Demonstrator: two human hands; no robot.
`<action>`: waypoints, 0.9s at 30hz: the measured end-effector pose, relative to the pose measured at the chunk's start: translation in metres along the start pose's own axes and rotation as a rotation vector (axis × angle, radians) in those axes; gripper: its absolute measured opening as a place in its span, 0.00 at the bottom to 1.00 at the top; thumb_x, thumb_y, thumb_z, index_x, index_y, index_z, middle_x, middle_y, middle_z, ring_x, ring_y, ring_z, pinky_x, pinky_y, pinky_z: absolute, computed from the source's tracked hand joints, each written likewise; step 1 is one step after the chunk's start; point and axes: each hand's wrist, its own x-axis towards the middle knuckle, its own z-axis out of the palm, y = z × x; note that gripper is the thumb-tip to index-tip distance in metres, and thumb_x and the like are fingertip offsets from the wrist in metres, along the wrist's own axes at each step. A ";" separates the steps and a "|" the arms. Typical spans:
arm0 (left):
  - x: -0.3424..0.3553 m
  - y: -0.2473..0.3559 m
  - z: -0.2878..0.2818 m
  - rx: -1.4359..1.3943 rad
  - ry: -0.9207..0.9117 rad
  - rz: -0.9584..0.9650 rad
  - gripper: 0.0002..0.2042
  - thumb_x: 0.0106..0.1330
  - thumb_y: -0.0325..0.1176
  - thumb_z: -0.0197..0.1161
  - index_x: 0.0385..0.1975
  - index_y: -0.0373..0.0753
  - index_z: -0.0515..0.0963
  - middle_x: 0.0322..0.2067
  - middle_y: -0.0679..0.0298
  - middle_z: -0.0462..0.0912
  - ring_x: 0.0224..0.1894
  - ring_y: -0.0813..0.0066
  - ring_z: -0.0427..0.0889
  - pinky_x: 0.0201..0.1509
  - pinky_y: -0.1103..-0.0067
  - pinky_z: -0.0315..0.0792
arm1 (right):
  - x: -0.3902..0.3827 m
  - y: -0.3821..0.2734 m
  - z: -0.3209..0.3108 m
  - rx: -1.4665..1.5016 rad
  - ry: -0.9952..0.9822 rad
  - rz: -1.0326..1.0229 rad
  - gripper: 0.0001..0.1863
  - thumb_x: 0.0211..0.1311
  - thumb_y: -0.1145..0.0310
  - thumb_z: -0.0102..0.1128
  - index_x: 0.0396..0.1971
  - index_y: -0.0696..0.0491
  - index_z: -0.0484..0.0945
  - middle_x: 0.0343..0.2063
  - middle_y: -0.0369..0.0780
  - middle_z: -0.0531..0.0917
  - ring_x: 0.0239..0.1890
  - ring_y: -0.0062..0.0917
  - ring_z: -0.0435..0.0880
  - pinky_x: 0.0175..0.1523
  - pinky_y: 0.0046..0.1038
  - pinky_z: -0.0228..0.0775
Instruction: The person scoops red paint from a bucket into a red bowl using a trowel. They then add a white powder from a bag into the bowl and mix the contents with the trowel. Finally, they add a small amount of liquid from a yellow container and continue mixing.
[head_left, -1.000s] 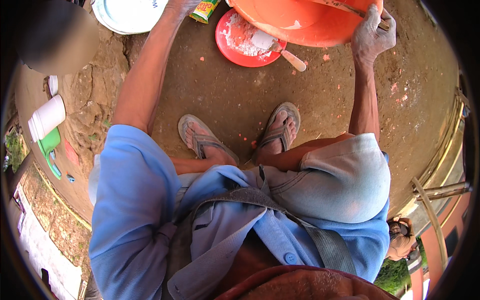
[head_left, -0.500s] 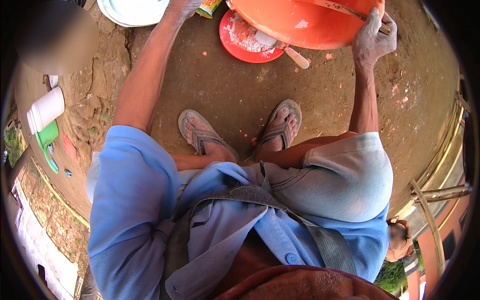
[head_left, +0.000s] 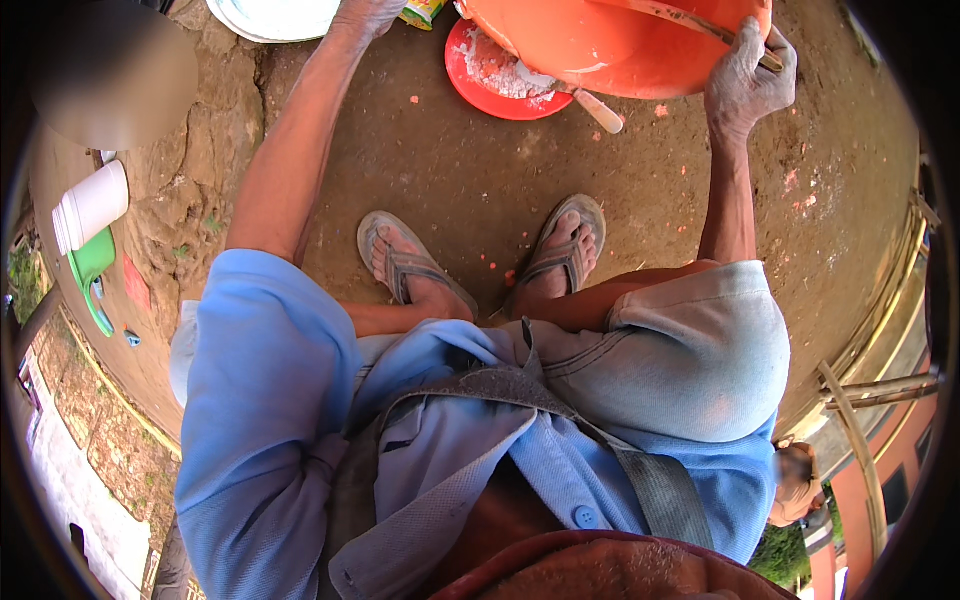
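At the top right my right hand [head_left: 752,85] is closed on the rim of a large orange basin [head_left: 640,75], which tilts toward me. A wooden stick [head_left: 690,18] lies across the basin and passes under my right thumb. My left hand [head_left: 370,14] is cut off by the top edge, so its fingers are hidden; a yellow-green packet [head_left: 424,12] is beside it. Below the basin, partly covered by it, a red plate [head_left: 490,98] on the ground holds white powder [head_left: 515,80] and a utensil with a pale handle [head_left: 600,112].
A white round vessel [head_left: 275,18] stands at the top left. White buckets [head_left: 92,205] and a green plastic container [head_left: 92,262] lie at far left. My sandalled feet [head_left: 412,262] rest on brown soil. A person [head_left: 795,485] and wooden poles [head_left: 855,440] are at lower right.
The view has shifted slightly, with the plate appearing a little higher and further right. A pale patch inside the basin now looks like a streak lower down. My right hand keeps its hold.
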 end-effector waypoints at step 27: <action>-0.009 0.000 -0.009 0.012 -0.020 0.034 0.14 0.56 0.18 0.63 0.43 0.35 0.76 0.37 0.65 0.80 0.40 0.77 0.79 0.48 0.81 0.75 | -0.003 -0.014 0.002 -0.016 -0.015 -0.017 0.10 0.61 0.70 0.64 0.32 0.63 0.79 0.26 0.36 0.81 0.28 0.15 0.77 0.35 0.20 0.70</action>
